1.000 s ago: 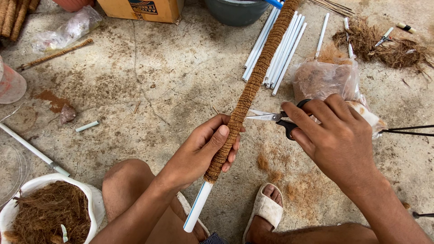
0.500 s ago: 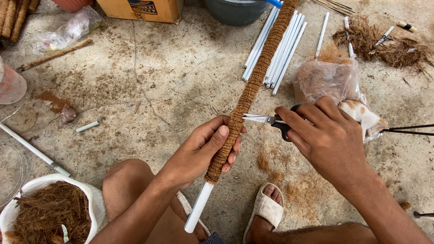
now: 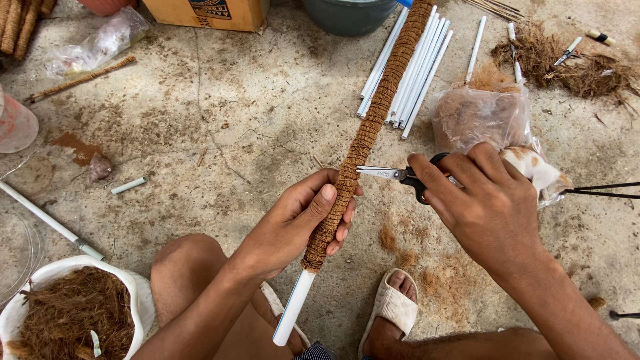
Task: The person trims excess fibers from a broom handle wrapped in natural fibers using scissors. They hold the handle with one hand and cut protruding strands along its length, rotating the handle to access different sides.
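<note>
L hand (image 3: 297, 223) is gripping the coir-wrapped pole (image 3: 363, 143) slanted above the floor, steadying it, while R hand (image 3: 490, 207) is holding scissors (image 3: 400, 175), fingers clenched on handles, blades touching the wrap.

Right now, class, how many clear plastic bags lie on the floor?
2. One crumpled bag lies at top left beside the cardboard box; one fibre-filled bag sits beyond the right hand. Others may be hidden.

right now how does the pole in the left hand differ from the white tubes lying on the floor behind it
The held pole is wrapped in brown coir, only its lower end bare; the loose tubes are bare white throughout. The pole is gripped by the left hand; the tubes lie bundled on the concrete. Both are slim and straight.
</note>
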